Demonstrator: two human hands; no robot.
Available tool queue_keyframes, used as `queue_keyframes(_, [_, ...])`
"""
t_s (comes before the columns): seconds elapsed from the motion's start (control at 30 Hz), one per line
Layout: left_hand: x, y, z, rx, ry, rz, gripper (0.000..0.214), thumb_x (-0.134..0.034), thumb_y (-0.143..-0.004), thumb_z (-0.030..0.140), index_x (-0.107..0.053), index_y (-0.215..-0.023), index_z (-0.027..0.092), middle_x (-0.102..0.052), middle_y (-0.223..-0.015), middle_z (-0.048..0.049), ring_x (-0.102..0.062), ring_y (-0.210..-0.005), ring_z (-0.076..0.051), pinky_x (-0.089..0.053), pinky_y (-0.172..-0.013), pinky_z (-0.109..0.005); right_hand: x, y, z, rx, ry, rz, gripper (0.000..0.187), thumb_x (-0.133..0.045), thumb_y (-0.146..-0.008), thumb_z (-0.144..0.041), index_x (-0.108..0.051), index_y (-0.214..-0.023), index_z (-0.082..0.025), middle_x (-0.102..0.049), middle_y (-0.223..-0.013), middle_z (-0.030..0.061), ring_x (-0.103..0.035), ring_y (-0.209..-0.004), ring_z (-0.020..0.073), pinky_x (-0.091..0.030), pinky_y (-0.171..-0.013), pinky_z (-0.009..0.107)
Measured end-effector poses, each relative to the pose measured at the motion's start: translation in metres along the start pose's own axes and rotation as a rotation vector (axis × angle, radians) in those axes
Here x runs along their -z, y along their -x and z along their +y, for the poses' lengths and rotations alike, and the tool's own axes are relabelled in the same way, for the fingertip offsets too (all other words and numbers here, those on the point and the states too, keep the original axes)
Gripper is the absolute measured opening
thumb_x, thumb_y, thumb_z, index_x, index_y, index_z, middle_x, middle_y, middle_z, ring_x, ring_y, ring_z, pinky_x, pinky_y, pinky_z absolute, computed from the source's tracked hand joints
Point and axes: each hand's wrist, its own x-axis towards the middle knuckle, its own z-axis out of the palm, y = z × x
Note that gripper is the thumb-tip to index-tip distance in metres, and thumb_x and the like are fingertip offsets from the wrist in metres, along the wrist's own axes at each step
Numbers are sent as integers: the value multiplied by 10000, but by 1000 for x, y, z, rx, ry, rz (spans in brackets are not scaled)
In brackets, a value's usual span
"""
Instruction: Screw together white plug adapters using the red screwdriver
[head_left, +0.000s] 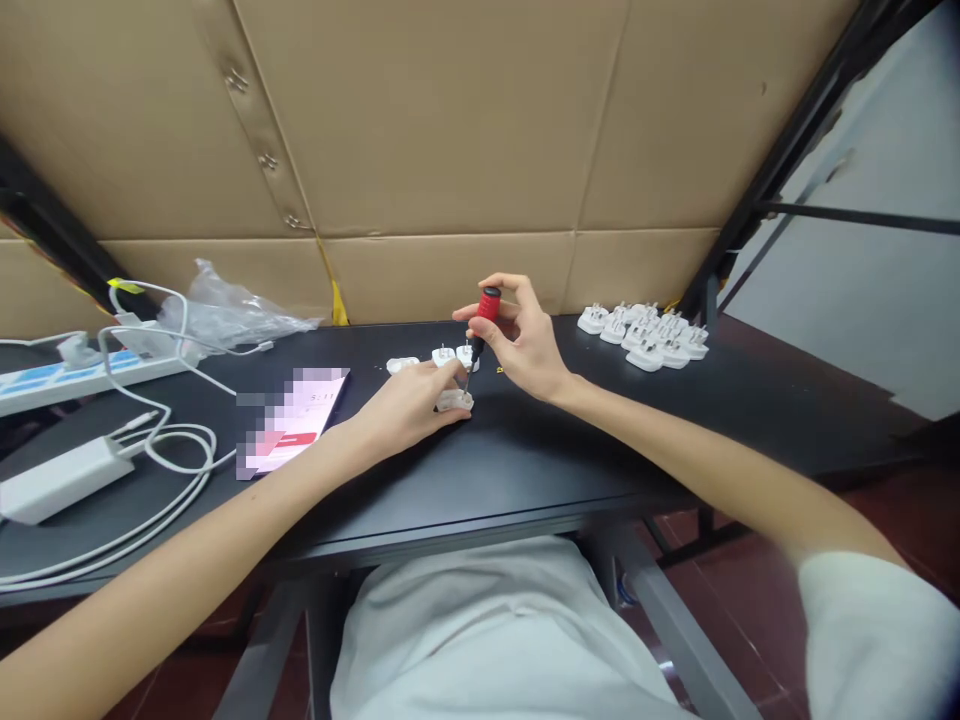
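Beneath the left hand, curled and pressing down, a small white plug sat on the surface: light, stiff plastic, best held by its body. The right hand pinched a red screwdriver, tip down at the plug.

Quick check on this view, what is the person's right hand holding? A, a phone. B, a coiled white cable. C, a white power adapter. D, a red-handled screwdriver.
D. The right hand pinches the red-handled screwdriver in its fingertips, with the shaft pointing down toward the small white plug part at the left hand.
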Motion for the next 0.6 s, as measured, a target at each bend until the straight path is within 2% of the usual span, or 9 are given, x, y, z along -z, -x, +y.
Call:
queue_keyframes(0.13, [-2,4,4,7,95,19,336,-733,-985,429,-580,-1226,252,-816,-1147,-79,-774,-1051,-333,-545,-891,-399,-4,-1,-6,22,-46,-83,431,-713,-1053,-594,-562,-1354,-325,-808,-1367,59,-825,-948,192,-676,-1012,410])
queue_keyframes(0.27, [-6,7,7,27,91,38,319,-720,-987,414,-561,-1211,252,-811,-1144,-83,-792,-1065,-344,-560,-872,-402,-6,-5,-6,55,6,-105,452,-710,-1039,-626,-643,-1373,-329,-671,-1537,69,-798,-1110,220,-704,-976,398])
queue_keyframes(0.47, [-13,8,9,42,37,64,310,-707,-994,387,-547,-1225,255,-812,-1171,-97,-798,-1085,-366,-573,-865,-424,-3,-9,9,141,3,-79,475,-737,-1029,-639,-677,-1398,-347,-705,-1369,46,-758,-1120,214,-718,-971,386])
queue_keyframes(0.6, [-14,10,12,57,24,79,289,-688,-1011,370,-544,-1234,256,-824,-1168,-97,-795,-1081,-364,-571,-863,-428,1,-9,12,126,1,-87,678,-701,-1040,-673,-508,-1623,-384,-752,-1293,47,-788,-1106,231,-701,-1065,443])
